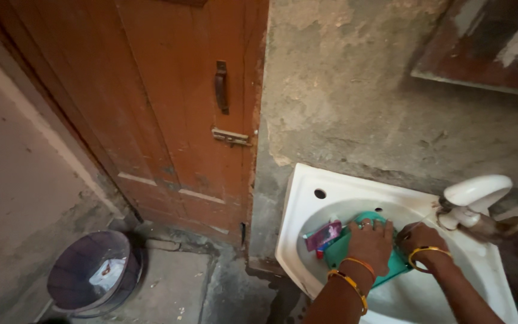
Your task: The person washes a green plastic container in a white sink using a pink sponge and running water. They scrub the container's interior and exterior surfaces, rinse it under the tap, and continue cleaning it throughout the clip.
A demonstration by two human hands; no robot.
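A white wall sink [298, 210] sits at the lower right. In its bowl lies a teal plastic holder [338, 247] with a pink tube [324, 235] sticking out at its left end. My left hand [370, 243] presses down flat on top of the teal holder, bangles at the wrist. Just to the right, my right hand [418, 239] has its fingers curled at the holder's edge, below the white tap [475, 193]. Whether the right hand grips the holder is hidden.
A brown wooden door [181, 102] with a metal handle [221, 87] and latch [231, 137] stands left of the sink. A dark purple bucket [94, 273] sits on the concrete floor at the lower left. Rough plaster wall rises behind the sink.
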